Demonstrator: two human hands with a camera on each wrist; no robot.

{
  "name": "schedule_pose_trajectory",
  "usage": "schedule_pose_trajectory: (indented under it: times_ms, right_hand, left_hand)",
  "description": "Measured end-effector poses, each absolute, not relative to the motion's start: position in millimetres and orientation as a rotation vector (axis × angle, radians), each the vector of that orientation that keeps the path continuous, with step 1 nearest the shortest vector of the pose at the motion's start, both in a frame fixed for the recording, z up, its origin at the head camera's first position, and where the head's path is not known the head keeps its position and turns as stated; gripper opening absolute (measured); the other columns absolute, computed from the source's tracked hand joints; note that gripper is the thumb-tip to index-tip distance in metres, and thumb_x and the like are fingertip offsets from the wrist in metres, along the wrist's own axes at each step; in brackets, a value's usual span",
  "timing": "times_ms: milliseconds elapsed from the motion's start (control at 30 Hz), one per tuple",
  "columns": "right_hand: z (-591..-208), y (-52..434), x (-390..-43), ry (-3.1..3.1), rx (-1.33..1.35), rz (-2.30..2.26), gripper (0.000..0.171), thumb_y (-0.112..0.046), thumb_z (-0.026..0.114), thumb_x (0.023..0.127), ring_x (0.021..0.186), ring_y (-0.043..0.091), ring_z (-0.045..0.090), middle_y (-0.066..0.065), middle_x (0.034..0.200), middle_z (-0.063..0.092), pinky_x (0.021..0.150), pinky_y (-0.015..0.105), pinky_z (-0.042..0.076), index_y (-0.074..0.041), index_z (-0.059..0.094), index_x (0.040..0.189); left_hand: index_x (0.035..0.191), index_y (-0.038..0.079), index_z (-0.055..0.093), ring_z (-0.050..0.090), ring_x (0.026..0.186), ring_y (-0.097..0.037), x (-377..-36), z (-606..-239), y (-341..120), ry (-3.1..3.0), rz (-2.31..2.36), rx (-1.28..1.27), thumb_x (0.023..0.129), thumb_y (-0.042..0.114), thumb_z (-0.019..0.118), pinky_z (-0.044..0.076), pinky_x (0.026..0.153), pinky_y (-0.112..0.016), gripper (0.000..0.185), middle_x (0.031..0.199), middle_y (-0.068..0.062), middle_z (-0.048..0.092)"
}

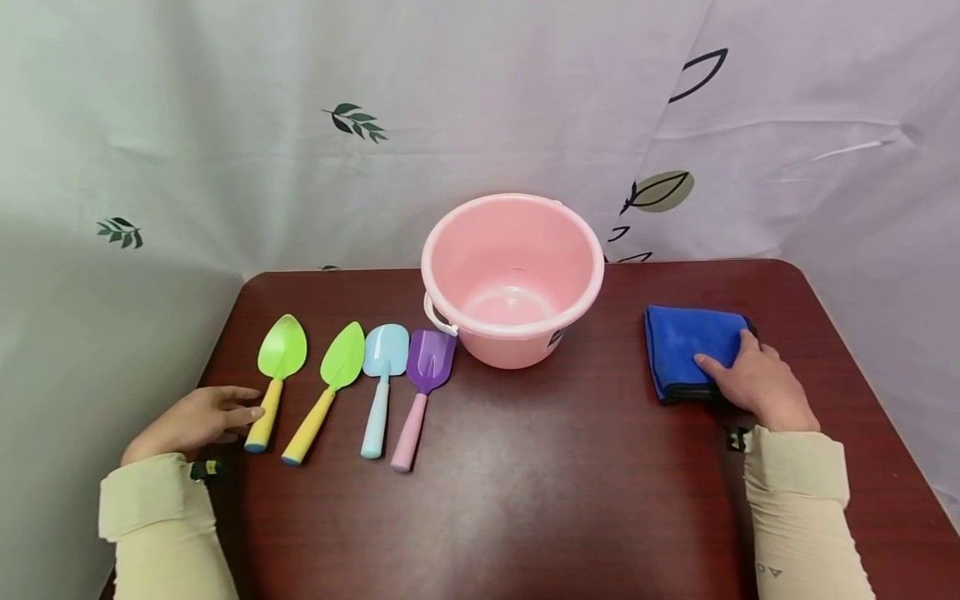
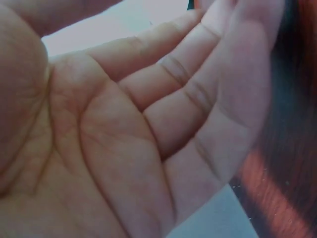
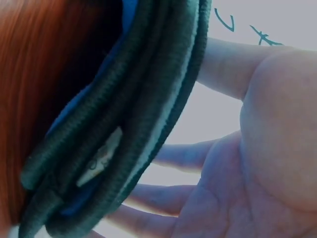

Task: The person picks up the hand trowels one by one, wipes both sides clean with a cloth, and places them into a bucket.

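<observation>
Four little toy shovels lie in a row on the dark red table [image 1: 525, 500], to the left of the pink bucket [image 1: 513, 275]. From your left they are a green shovel with a yellow handle [image 1: 279, 367], a second green one [image 1: 330, 383], a light blue shovel [image 1: 381, 379] and a purple shovel with a pink handle [image 1: 423, 387]. The scoops point away from you and the handles point toward you.

Your left hand [image 1: 197, 421] lies on the table edge just beside the first green shovel. Your fingertips [image 1: 251, 411] reach the yellow handle and seem to touch it. The fingers are straight and loose. They hold nothing. The left wrist view shows your flat palm [image 2: 114, 148] with the fingers stretched out.

Your right hand [image 1: 753, 382] rests on the folded blue cloth [image 1: 686, 346], which lies on the right side of the table, well apart from the shovels. Your fingers lie spread on the cloth's near right corner. In the right wrist view the stacked cloth edges [image 3: 124, 119] sit against your fingers [image 3: 163, 198], which are only a little bent, not squeezing.

The bucket stands upright near the back of the table. A white curtain with leaf prints [image 1: 360, 121] hangs behind it.
</observation>
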State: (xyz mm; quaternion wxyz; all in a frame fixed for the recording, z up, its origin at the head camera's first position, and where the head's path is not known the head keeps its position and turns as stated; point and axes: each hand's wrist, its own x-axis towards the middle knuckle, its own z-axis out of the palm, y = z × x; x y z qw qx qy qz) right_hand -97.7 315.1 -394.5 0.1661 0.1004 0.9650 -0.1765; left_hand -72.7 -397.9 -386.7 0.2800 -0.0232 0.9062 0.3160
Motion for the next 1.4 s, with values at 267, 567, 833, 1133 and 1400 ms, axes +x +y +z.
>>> schedule_pose_trajectory:
  times_ms: [267, 567, 833, 1133, 1400]
  right_hand:
    - [-394.2, 319.4, -100.9, 2.720, 0.284, -0.516, 0.101, -0.056, 0.045, 0.101, 0.119, 0.072, 0.029, 0.056, 0.135, 0.020, 0.097, 0.076, 0.032, 0.023, 0.002, 0.147]
    - [-398.9, 327.3, -102.7, 2.754, 0.284, -0.500, 0.095, -0.054, 0.050, 0.100, 0.117, 0.071, 0.035, 0.054, 0.136, 0.028, 0.095, 0.075, 0.036, 0.020, 0.014, 0.148]
    - [-403.5, 329.5, -98.5, 2.748, 0.418, -0.636, 0.101, -0.050, 0.058, 0.097, 0.122, 0.070, 0.032, 0.053, 0.139, 0.025, 0.099, 0.074, 0.033, 0.016, 0.004, 0.151]
    - [-403.8, 331.2, -93.8, 2.735, 0.583, -0.822, 0.103, -0.045, 0.066, 0.094, 0.122, 0.065, 0.037, 0.052, 0.136, 0.030, 0.100, 0.070, 0.036, 0.026, 0.011, 0.145]
    - [-402.3, 332.0, -90.8, 2.724, 0.570, -1.050, 0.082, -0.040, 0.060, 0.099, 0.117, 0.058, 0.046, 0.049, 0.133, 0.040, 0.096, 0.066, 0.041, 0.027, 0.031, 0.139]
  left_hand:
    - [0.137, -0.022, 0.040, 0.068, 0.098, -0.033, -73.7, -391.4, -399.0, 2.417, 0.869, -0.086, 0.103, 0.029, 0.059, 0.058, 0.081, -0.043, 0.065, 0.124, -0.034, 0.060]
    - [0.129, -0.025, 0.046, 0.068, 0.093, -0.029, -76.5, -394.3, -394.3, 2.442, 0.856, -0.089, 0.102, 0.024, 0.058, 0.058, 0.079, -0.042, 0.057, 0.110, -0.023, 0.067]
    - [0.121, -0.020, 0.058, 0.062, 0.083, -0.018, -77.0, -393.2, -386.9, 2.470, 0.829, -0.136, 0.099, 0.021, 0.055, 0.055, 0.072, -0.030, 0.046, 0.094, -0.008, 0.066]
    - [0.098, -0.003, 0.068, 0.046, 0.062, -0.013, -74.9, -390.6, -384.1, 2.510, 0.808, -0.180, 0.098, 0.023, 0.051, 0.039, 0.058, -0.027, 0.031, 0.064, 0.003, 0.047]
    - [0.088, 0.003, 0.067, 0.043, 0.058, -0.012, -74.9, -391.1, -381.7, 2.550, 0.768, -0.135, 0.097, 0.023, 0.047, 0.036, 0.056, -0.027, 0.030, 0.060, 0.004, 0.043]
